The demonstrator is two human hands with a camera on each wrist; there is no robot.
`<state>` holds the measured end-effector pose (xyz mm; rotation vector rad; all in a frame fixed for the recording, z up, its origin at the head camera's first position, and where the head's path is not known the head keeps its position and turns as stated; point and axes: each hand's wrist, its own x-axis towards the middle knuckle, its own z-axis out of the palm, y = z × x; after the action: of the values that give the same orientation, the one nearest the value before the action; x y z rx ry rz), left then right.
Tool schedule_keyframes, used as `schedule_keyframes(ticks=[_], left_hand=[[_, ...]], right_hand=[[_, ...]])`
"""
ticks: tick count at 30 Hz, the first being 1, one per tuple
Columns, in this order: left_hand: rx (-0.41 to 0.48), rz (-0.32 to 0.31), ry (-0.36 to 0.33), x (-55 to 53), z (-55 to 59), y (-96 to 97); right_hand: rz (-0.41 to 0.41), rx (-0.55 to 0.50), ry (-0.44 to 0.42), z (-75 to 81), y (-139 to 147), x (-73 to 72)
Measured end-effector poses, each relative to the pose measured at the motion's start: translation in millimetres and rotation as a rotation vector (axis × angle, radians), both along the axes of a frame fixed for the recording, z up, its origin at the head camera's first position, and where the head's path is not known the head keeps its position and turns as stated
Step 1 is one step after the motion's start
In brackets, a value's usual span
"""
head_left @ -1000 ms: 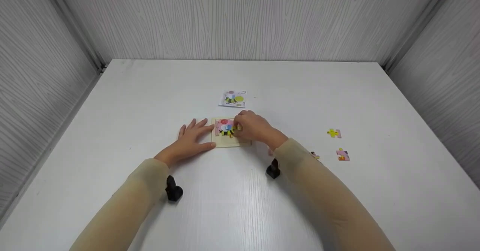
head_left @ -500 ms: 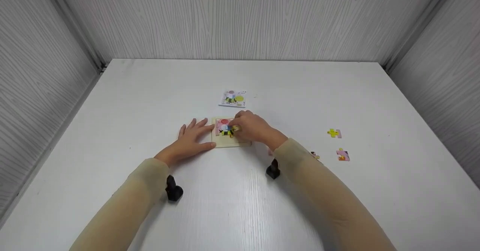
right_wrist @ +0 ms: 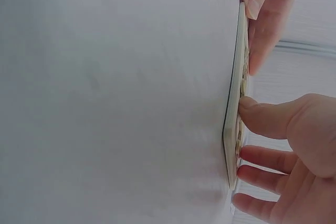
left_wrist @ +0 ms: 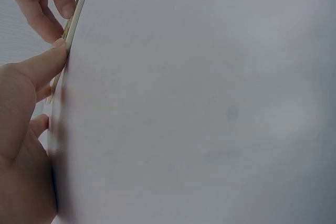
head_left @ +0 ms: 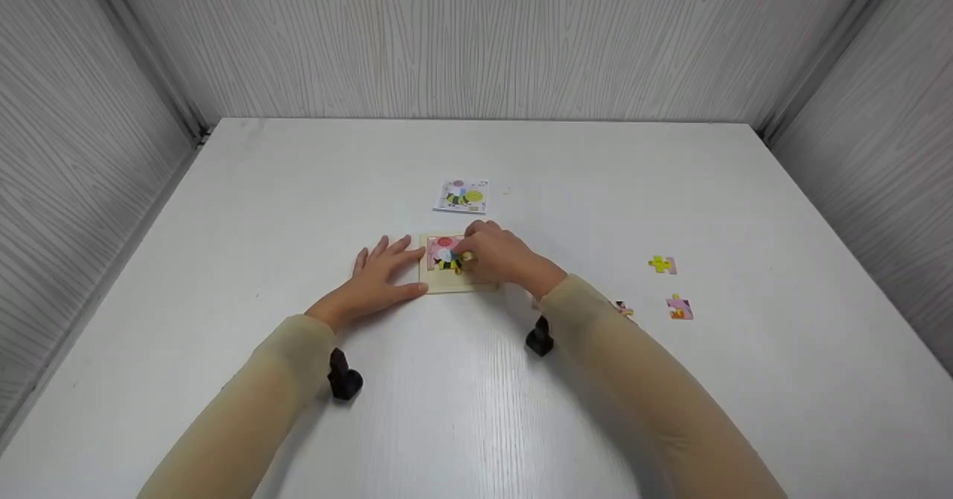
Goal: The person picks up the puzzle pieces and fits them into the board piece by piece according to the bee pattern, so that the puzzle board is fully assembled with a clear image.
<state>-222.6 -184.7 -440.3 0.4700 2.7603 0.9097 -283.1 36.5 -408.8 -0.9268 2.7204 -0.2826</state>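
Five fingers spread, the left hand touches the left edge of the pale puzzle tray, centre of the head view. The right hand pinches a yellow piece over the tray's right part, hiding some of it. A printed card lies just above. Right of centre, well apart from the tray, lie a yellow-and-pink piece and a pink piece. A broad stretch of desk separates the card from the back edge.
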Motion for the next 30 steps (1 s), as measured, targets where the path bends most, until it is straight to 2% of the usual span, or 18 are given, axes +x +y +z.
schedule_keyframes(ticks=[8,14,21,26,30], left_hand=[[-0.016,-0.004,0.004,-0.1,-0.4,2.8],[-0.016,0.002,-0.006,0.1,2.6,4.1],[-0.011,-0.005,-0.004,-1.4,0.9,4.5],[-0.003,-0.002,0.003,-0.8,-0.8,3.5],[-0.004,0.008,-0.001,-1.1,-1.6,1.9]], right_hand=[[0.019,0.069,-0.026,1.3,2,2.4],[0.042,0.096,-0.011,3.8,5,2.5],[0.004,-0.020,-0.036,9.5,13,0.1],[0.031,-0.143,-0.028,12.3,25,1.9],[0.040,-0.194,-0.016,12.3,36,3.2]])
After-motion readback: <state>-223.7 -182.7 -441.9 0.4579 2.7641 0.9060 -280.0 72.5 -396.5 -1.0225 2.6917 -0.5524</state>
